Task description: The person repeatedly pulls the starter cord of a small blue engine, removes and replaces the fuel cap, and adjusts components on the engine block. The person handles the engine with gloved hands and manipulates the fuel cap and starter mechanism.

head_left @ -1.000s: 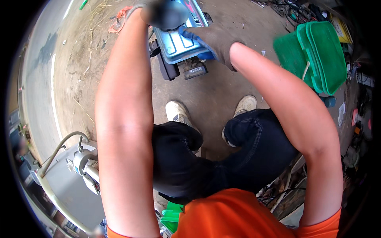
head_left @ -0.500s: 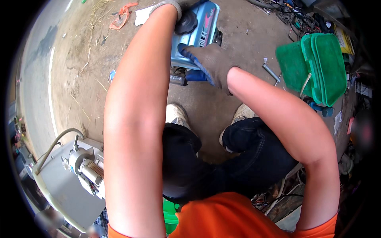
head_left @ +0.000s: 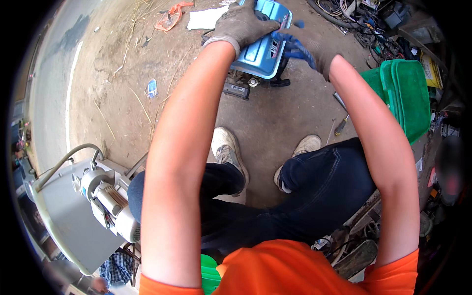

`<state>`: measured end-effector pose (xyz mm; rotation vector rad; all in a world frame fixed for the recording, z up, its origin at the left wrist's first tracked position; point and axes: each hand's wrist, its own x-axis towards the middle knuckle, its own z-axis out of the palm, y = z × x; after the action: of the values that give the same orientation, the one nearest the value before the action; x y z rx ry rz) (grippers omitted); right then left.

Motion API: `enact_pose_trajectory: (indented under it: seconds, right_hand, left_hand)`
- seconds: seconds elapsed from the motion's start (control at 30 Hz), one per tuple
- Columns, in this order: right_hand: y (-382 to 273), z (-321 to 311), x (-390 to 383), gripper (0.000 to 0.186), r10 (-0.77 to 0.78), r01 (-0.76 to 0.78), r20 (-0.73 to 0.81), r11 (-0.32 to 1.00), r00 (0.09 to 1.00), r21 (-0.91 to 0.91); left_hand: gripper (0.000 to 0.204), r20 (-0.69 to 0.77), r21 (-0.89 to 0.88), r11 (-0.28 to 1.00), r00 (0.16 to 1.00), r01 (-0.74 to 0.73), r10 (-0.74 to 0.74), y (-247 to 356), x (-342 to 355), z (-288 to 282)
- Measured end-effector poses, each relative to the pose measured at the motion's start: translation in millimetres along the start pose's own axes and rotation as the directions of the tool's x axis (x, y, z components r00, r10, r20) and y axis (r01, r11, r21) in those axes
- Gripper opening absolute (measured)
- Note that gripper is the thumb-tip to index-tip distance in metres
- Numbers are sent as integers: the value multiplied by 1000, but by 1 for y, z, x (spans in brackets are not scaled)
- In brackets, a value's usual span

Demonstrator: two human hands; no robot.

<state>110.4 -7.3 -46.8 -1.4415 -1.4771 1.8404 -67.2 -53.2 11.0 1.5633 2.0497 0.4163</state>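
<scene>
A portable engine machine, seemingly a generator, stands on the ground ahead of me with a light-blue metal fuel tank (head_left: 260, 55) on top. My left hand (head_left: 239, 25), in a grey-brown work glove, lies over the tank's black cap (head_left: 261, 16), its fingers bent round it and mostly covering it. My right hand (head_left: 314, 50), in a matching glove with a blue palm, is just off the tank's right side. Its fingers are apart, slightly blurred, and nothing shows in them. The engine's lower parts (head_left: 238, 88) show beneath the tank.
A green plastic bucket (head_left: 405, 98) lies at the right, with a screwdriver (head_left: 340, 126) near it. Tangled cables (head_left: 361, 37) fill the far right. A grey machine with a motor (head_left: 110, 199) stands at the left. White paper (head_left: 205, 18) and an orange bag (head_left: 169, 17) lie far left.
My right hand has moved right, away from the tank's near edge. My left hand has come lower in view and now covers the black cap, which showed before. The view has shifted.
</scene>
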Motion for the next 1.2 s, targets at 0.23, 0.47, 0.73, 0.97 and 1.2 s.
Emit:
enact_pose_trajectory:
  seconds: [0.23, 0.47, 0.73, 0.97, 1.2]
  right_hand:
    - [-13, -13, 89, 64, -523, 286, -218, 715, 824, -638]
    - [-13, -17, 151, 73, -407, 251, 74, 401, 910, -881]
    - [-9, -60, 144, 52, -518, 334, 186, 208, 835, -919]
    - [-20, -43, 134, 70, -411, 178, 35, 317, 911, -932]
    - [-44, -45, 152, 64, -378, 438, 251, 576, 891, -690]
  left_hand:
    - [87, -252, 98, 985, 955, -139, 159, -50, 11, 31]
    - [72, -469, 36, 998, 881, -54, 65, -27, -32, 43]
    - [71, -729, -524, 826, 613, -210, -306, -21, -108, 106]
    - [75, -310, -921, 388, 670, -36, -674, -24, -101, 100]
    - [72, -212, -941, 333, 674, 53, -708, -29, -88, 107]
